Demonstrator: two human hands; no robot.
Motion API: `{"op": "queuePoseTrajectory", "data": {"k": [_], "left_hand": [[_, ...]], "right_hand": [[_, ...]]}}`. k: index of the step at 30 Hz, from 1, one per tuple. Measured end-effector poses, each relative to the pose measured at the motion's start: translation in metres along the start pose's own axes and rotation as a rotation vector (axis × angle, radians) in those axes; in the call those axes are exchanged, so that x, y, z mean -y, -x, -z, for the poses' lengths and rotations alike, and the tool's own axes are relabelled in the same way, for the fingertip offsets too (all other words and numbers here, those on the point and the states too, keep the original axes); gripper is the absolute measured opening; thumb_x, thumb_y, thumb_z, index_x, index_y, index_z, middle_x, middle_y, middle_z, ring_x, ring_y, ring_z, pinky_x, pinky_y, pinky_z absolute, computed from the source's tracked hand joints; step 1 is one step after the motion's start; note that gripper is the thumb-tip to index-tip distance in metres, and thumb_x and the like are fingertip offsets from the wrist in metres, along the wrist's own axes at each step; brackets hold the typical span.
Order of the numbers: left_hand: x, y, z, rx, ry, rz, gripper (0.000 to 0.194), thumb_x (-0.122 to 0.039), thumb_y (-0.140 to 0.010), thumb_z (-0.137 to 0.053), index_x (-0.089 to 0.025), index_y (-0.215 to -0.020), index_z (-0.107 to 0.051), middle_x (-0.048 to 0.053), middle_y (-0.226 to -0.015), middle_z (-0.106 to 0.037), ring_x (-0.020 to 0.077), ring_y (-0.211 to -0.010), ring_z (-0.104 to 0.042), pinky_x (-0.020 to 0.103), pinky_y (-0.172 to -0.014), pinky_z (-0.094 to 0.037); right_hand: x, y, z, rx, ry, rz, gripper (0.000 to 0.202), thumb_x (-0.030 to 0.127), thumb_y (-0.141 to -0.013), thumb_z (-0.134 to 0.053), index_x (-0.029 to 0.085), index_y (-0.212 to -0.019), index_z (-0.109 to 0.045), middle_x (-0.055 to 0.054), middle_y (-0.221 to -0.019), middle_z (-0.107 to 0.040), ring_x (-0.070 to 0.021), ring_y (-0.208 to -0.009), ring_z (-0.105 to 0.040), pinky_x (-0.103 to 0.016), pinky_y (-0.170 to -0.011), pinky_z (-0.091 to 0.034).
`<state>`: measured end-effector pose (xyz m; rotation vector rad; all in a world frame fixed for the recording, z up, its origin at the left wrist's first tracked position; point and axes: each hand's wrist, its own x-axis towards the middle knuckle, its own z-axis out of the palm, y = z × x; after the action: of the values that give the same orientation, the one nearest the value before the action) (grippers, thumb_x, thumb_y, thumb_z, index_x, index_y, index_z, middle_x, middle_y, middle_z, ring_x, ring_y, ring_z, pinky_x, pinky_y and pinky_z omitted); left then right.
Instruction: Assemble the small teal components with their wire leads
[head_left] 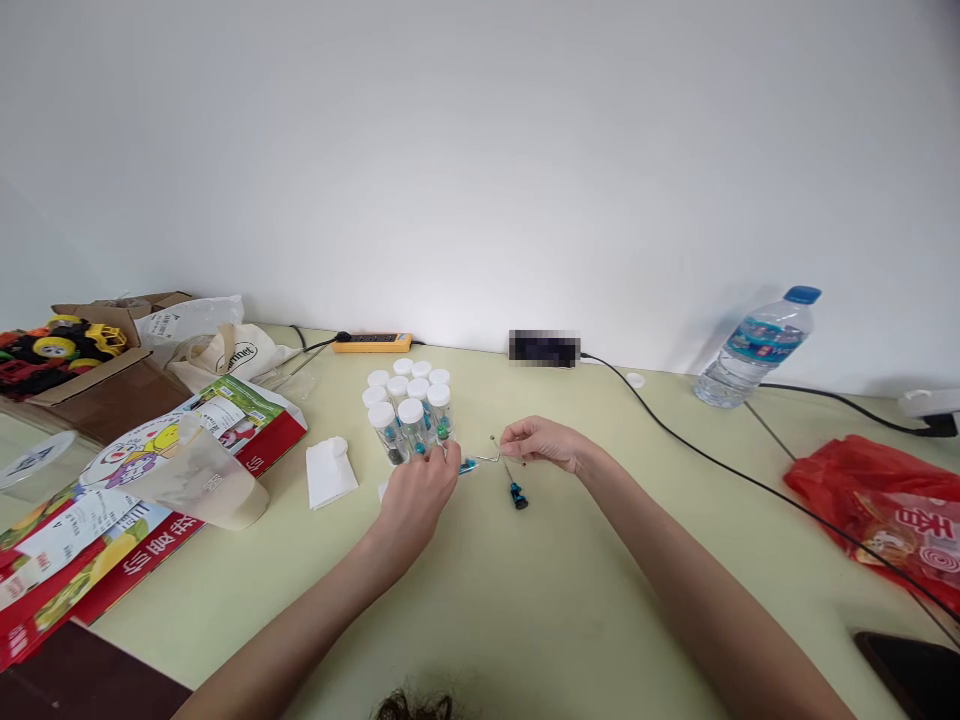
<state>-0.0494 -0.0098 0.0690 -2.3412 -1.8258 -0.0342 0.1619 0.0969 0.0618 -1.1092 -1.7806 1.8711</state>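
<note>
Several clear vials with white caps [410, 410] stand in a cluster left of the middle of the table, with small blue and green pieces inside. Just in front of them is my left hand [424, 490], its fingers closed around something I cannot make out. A small blue piece [468, 466] shows beside its fingertips. My right hand [541, 442] pinches the end of a thin bent metal wire [489, 458], which reaches toward my left hand. Below my right fingertips a small dark-blue piece with a thin stem [517, 494] lies on the table.
A folded white tissue [330, 474] and a cup of pale liquid [217, 490] are at the left, near a box of toys [64, 350]. An orange power strip [373, 343] lies by the wall. Rightward are a water bottle [757, 350], black cable and red bag [885, 500].
</note>
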Motion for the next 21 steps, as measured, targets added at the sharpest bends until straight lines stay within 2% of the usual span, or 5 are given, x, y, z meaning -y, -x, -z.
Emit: {"op": "queuePoseTrajectory", "data": {"k": [6, 10, 13, 18, 21], "left_hand": [[-0.016, -0.010, -0.001, -0.043, 0.226, 0.053, 0.025, -0.007, -0.074, -0.045, -0.011, -0.095, -0.058, 0.018, -0.079, -0.055, 0.0302, -0.077, -0.053, 0.040, -0.067, -0.037], [-0.029, -0.013, 0.000, -0.119, 0.228, 0.037, 0.029, -0.007, -0.079, -0.034, -0.011, -0.095, -0.057, 0.019, -0.081, -0.057, 0.0281, -0.081, -0.050, 0.042, -0.073, -0.035], [-0.030, -0.013, 0.001, -0.092, 0.095, 0.014, 0.032, -0.001, -0.077, -0.031, -0.009, -0.095, -0.057, 0.020, -0.083, -0.057, 0.0269, -0.081, -0.051, 0.040, -0.071, -0.035], [-0.015, -0.018, 0.000, -0.040, 0.120, -0.012, 0.030, -0.006, -0.074, -0.046, -0.013, -0.103, -0.051, 0.017, -0.085, -0.058, 0.0249, -0.077, -0.054, 0.033, -0.064, -0.036], [-0.007, -0.024, 0.002, -0.026, 0.347, -0.038, 0.023, -0.023, -0.078, -0.049, -0.019, -0.100, -0.046, 0.009, -0.088, -0.058, 0.0208, -0.075, -0.055, 0.028, -0.060, -0.035]], "right_hand": [[-0.017, -0.003, 0.028, -0.178, 0.078, 0.007, 0.029, 0.038, -0.059, -0.071, 0.013, -0.067, -0.062, -0.007, -0.071, -0.066, -0.0124, -0.065, -0.056, -0.022, -0.056, -0.038], [-0.027, -0.008, 0.029, -0.259, 0.220, -0.023, 0.026, 0.039, -0.068, -0.063, 0.013, -0.070, -0.059, -0.009, -0.074, -0.068, -0.0130, -0.065, -0.059, -0.021, -0.053, -0.040], [-0.031, -0.010, 0.026, -0.287, 0.358, -0.052, 0.022, 0.036, -0.071, -0.060, 0.014, -0.071, -0.058, -0.007, -0.070, -0.067, -0.0138, -0.064, -0.060, -0.022, -0.054, -0.041], [-0.015, -0.004, 0.015, -0.417, 0.524, -0.024, 0.020, 0.037, -0.071, -0.062, 0.017, -0.071, -0.061, -0.006, -0.078, -0.063, -0.0172, -0.073, -0.057, -0.027, -0.064, -0.040], [0.010, 0.009, -0.004, -0.412, 0.593, 0.130, 0.033, 0.048, -0.080, -0.048, 0.020, -0.092, -0.061, -0.008, -0.099, -0.057, -0.0169, -0.080, -0.055, -0.027, -0.065, -0.040]]}}
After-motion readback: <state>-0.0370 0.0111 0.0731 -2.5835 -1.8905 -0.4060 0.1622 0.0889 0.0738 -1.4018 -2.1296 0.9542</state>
